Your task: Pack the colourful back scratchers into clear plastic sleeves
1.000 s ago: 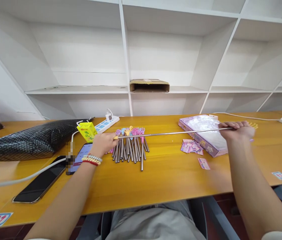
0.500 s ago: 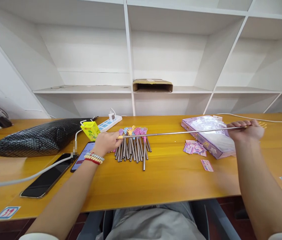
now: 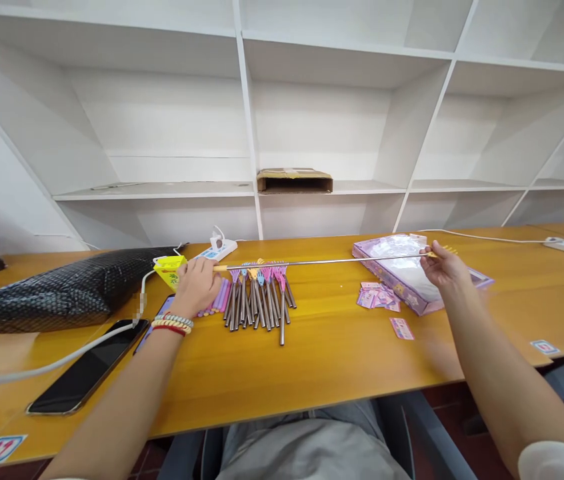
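A telescopic back scratcher (image 3: 319, 262), drawn out long, spans level between my two hands above the table. Its yellow handle end is wrapped by my left hand (image 3: 197, 283), which wears several bracelets. At the other end my right hand (image 3: 445, 267) pinches the rod just below the yellow claw head, between thumb and fingers. Below the rod lies a row of back scratchers (image 3: 259, 300) with pink, blue, purple and yellow claws and metal tubes; purple handles (image 3: 219, 298) show beside my left hand. One tube sticks out toward me.
An opened purple box with plastic film (image 3: 407, 273) and small printed cards (image 3: 379, 297) lie right of centre. Two phones, the nearer black (image 3: 85, 373), a yellow carton (image 3: 168, 270), a black bubble-wrap parcel (image 3: 72, 287) and a power strip (image 3: 219, 251) are left. Shelves hold a cardboard box (image 3: 295, 181).
My right hand has turned from a closed fist to a looser thumb-and-finger hold and come nearer my left. The view has shifted slightly, and purple handles now show beside my left hand.
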`<act>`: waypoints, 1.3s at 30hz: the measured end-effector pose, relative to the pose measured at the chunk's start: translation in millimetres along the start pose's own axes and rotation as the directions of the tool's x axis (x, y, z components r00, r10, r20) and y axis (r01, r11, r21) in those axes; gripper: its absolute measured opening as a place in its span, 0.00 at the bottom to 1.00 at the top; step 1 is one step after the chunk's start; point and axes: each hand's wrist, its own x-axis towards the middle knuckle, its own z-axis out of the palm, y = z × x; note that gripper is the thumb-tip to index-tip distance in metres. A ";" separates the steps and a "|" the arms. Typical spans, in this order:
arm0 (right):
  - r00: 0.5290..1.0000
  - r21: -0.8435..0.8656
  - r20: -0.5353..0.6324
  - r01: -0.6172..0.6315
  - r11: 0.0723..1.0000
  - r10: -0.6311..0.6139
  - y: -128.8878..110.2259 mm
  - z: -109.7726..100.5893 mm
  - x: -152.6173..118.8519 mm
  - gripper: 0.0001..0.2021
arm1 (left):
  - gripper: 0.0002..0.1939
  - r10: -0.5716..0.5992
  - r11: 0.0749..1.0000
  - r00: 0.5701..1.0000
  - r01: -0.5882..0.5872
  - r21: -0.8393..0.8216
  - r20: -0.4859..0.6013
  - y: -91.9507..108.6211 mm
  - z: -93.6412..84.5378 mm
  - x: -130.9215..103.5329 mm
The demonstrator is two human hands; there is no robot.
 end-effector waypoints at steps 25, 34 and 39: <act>0.966 0.764 0.247 -0.142 0.630 -0.082 -28.1 -15.2 -29.9 0.08 | 0.13 -0.308 0.928 0.885 0.199 -0.314 -0.349 8.0 40.0 -24.6; 0.991 0.239 -0.091 0.118 0.964 -0.099 -34.1 -5.8 2.8 0.10 | 0.10 -0.292 0.897 0.925 0.177 -0.405 -0.244 9.1 40.5 -26.9; 0.981 -0.246 -0.088 0.149 0.958 -0.175 -40.1 -12.5 7.5 0.10 | 0.07 -0.167 0.922 0.970 0.090 -0.377 -0.175 1.2 40.4 -31.0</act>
